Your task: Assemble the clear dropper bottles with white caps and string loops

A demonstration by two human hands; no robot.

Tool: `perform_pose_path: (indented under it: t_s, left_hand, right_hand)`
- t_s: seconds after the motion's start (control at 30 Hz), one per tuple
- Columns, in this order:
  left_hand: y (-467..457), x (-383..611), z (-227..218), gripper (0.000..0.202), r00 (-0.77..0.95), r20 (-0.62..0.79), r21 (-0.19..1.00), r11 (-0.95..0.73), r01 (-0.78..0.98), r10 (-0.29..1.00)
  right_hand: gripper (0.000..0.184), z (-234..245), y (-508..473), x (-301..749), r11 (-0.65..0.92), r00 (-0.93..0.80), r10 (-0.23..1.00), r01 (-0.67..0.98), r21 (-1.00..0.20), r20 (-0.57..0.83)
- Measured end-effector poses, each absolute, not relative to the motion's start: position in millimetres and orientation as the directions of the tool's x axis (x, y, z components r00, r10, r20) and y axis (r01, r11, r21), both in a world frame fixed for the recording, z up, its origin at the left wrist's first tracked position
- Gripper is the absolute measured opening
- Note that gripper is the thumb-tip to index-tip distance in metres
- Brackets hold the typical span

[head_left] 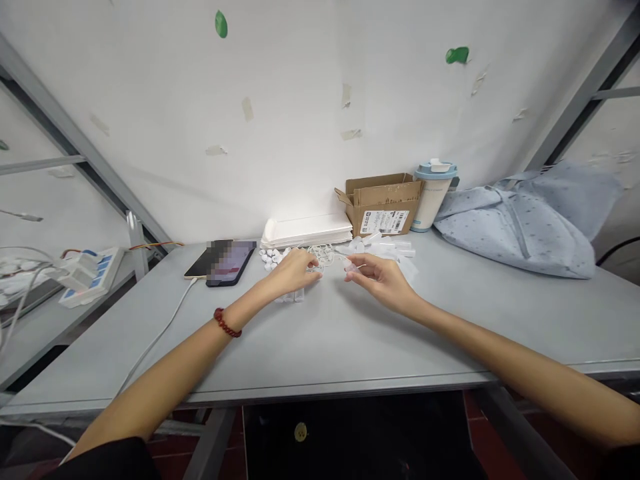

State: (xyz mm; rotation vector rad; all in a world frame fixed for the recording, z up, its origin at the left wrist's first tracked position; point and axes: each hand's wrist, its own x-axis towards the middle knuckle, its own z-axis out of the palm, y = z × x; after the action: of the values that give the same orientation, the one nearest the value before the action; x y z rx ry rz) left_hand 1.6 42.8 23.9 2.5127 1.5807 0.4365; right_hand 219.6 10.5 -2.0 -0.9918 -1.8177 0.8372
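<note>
My right hand (383, 280) pinches a small translucent white plastic piece (347, 265) between thumb and fingertips, just above the grey table. To its left, my left hand (296, 272) has its thumb and fingers drawn together beside a heap of thin whitish loops (323, 253). Something small and clear may be at its fingertips, but I cannot make it out. Small white pieces (270, 257) lie in a pile behind the left hand, and several white cylinders (299, 295) show below it. Clear plastic tubes (395, 248) are gathered behind my right hand.
A stack of white flat trays or envelopes (307, 230) lies against the wall. An opened cardboard box (385, 207), a lidded cup (433, 197) and a light blue cloth bag (515, 230) stand to the right. Two phones (233, 262) and a white cable (163, 330) lie left.
</note>
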Motion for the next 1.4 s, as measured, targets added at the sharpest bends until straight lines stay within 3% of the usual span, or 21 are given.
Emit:
perform_pose_path:
  t_s: [0.07, 0.17, 0.5, 0.77, 1.0, 1.23, 1.4]
  left_hand:
    - [50, 11, 24, 0.021, 0.440, 0.100, 0.121, -0.450, 0.885, 0.893]
    - [58, 26, 23, 0.015, 0.430, 0.031, 0.055, -0.431, 0.900, 0.902]
    - [94, 30, 25, 0.013, 0.418, 0.009, 0.054, -0.418, 0.907, 0.908]
    - [124, 20, 30, 0.016, 0.363, 0.132, 0.066, -0.373, 0.925, 0.923]
    - [92, 10, 31, 0.021, 0.365, 0.216, 0.087, -0.390, 0.917, 0.906]
    - [53, 1, 24, 0.016, 0.400, 0.118, 0.088, -0.411, 0.907, 0.909]
    - [52, 8, 16, 0.021, 0.382, 0.116, 0.106, -0.393, 0.913, 0.917]
  right_hand:
    - [0.030, -3, 12, 220, 0.459, -0.280, 0.879, 0.284, -0.842, 0.385]
    - [0.029, -3, 13, 221, 0.470, -0.283, 0.874, 0.288, -0.834, 0.395]
    - [0.029, -3, 13, 221, 0.510, -0.300, 0.853, 0.305, -0.804, 0.427]
    - [0.029, -2, 12, 222, 0.525, -0.322, 0.843, 0.318, -0.790, 0.430]
    - [0.030, -4, 15, 221, 0.518, -0.312, 0.850, 0.345, -0.783, 0.424]
    - [0.024, -9, 17, 220, 0.548, -0.366, 0.828, 0.369, -0.751, 0.425]
    - [0.020, -8, 7, 215, 0.645, -0.479, 0.757, 0.437, -0.627, 0.445]
